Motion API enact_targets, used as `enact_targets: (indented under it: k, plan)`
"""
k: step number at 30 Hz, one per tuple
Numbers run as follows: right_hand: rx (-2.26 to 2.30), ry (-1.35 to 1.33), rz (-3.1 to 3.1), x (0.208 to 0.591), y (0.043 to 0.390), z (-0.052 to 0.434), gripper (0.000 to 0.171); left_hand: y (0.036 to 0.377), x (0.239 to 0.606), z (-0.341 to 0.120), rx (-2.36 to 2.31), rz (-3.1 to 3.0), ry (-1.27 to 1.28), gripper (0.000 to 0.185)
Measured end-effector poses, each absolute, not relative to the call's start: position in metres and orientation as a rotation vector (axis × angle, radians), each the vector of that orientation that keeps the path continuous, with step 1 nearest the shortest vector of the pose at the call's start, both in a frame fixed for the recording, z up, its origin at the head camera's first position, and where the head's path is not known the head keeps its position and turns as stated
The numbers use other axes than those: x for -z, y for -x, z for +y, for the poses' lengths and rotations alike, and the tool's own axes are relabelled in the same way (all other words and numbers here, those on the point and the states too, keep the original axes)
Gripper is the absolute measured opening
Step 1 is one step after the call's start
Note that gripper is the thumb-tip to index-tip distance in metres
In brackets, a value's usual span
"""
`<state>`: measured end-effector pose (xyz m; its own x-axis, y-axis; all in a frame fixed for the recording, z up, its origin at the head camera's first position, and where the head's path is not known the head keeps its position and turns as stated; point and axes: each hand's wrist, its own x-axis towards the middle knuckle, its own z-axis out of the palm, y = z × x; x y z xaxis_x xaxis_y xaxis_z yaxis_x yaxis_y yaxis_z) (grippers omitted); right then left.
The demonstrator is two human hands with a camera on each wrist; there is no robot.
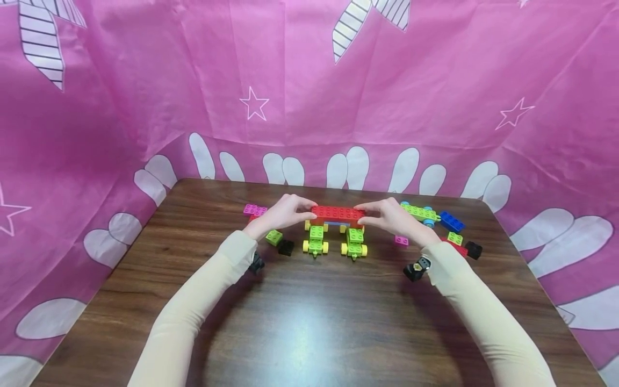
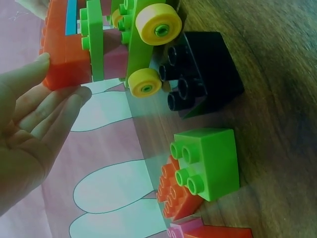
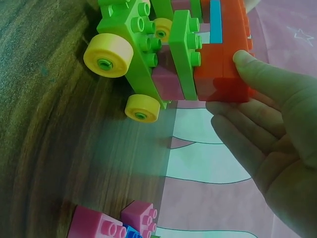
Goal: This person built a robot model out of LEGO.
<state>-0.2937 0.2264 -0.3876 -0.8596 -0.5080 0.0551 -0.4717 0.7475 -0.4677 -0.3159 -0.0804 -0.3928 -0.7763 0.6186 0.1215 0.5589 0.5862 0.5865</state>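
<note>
Left hand [image 1: 282, 214] and right hand [image 1: 394, 217] each pinch one end of the long red brick [image 1: 337, 213], keeping it level over two green wheeled bases [image 1: 315, 240] mid-counter [image 1: 309, 322].

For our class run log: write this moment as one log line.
left hand: grips left end of long red plastic brick | right hand: grips right end | brick: atop two green yellow-wheeled bases | dark wooden table

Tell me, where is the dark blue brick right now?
In the head view the dark blue brick lies on the wooden table toward the far right edge, beyond the right hand, just right of the long green piece with blue wheels.
</note>
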Motion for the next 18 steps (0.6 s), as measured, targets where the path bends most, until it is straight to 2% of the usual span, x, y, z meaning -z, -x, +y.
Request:
enact_targets:
  k: [18]
  plan:
    - [0.842, 0.764, 2.905, 0.3879, 0.2902, 0.2320, 0.041, 0.3172, 0.3920, -0.0803, -0.943, 2.694, -0.985, 0.041]
